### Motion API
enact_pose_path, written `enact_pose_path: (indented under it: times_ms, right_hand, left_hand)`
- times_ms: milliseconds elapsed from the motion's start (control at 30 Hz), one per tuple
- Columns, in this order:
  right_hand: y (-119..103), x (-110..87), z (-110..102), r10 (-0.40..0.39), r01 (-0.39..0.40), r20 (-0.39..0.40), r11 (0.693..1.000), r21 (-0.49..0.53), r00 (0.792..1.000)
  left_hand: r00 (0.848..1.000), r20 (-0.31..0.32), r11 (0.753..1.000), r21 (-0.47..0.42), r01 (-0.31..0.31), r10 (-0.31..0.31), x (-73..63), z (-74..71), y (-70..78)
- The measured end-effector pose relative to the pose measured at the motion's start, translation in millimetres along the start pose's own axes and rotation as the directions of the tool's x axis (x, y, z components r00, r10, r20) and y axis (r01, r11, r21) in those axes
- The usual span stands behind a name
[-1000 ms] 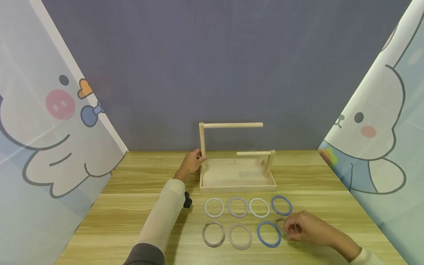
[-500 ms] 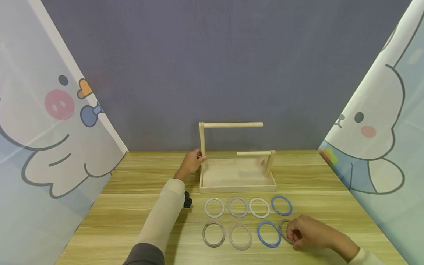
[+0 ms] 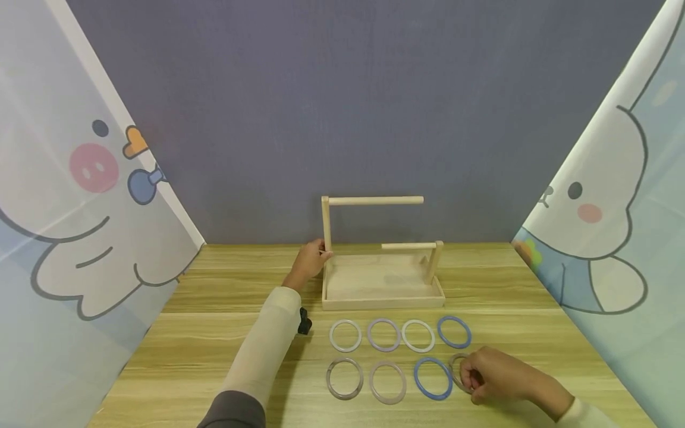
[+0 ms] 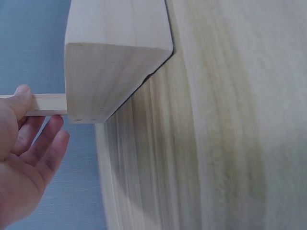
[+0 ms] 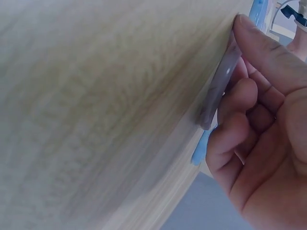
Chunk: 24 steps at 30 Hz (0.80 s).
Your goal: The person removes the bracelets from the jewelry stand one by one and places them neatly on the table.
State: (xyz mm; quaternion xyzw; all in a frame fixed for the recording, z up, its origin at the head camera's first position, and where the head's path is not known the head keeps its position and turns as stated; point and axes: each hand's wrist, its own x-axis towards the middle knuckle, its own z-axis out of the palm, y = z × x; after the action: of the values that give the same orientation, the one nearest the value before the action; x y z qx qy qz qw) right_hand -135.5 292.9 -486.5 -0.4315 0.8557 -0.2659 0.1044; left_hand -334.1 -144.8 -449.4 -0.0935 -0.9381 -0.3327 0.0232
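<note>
My left hand (image 3: 309, 261) grips the tall left post (image 4: 48, 103) of a pale wooden stand (image 3: 383, 304), thumb on one side and fingers on the other in the left wrist view. The stand has a shallow tray base, a high bar and a lower bar. My right hand (image 3: 497, 375) pinches a brownish bangle (image 5: 220, 84) at the right end of the front row. Part of that bangle is hidden behind my fingers in the head view. Just left of it lies a blue bangle (image 3: 417, 380), close to or touching it.
Another blue bangle (image 3: 440, 333), two whitish ones and a lilac one (image 3: 369, 339) form the back row. A grey-brown bangle (image 3: 328, 380) and a pinkish one (image 3: 371, 383) lie in front. Cartoon-printed panels (image 3: 605, 238) flank the wooden table (image 3: 214, 333); a grey wall (image 3: 257, 131) stands behind.
My right hand has moved slightly right and nearer to me, drawing the brownish bangle along the table beside the blue one. The left hand stays on the post.
</note>
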Motion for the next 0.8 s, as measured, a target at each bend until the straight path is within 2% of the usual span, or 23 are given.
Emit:
enact_pose_path:
  times_ms: [300, 500, 667, 800]
  right_hand:
    - [-2, 4.9, -4, -0.002, 0.002, -0.001, 0.999, -0.038, 1.000]
    - [-3, 6.2, -5, 0.012, -0.012, 0.016, 0.999, -0.031, 1.000]
    - [-3, 4.9, -4, -0.025, 0.025, 0.010, 0.999, -0.021, 1.000]
    - [-3, 6.5, -5, -0.058, 0.058, -0.011, 0.998, 0.006, 0.998]
  left_hand:
    - [1.000, -0.014, 1.000, -0.024, -0.011, 0.010, 3.7, -2.7, -1.6]
    - [1.000, -0.019, 0.999, -0.032, 0.013, -0.014, 2.8, -2.6, 0.1]
    - [0.999, 0.000, 0.998, -0.040, 0.051, -0.051, -2.1, -4.4, 2.1]
    - [0.998, 0.002, 0.995, -0.075, 0.064, -0.064, -8.1, -11.7, 1.7]
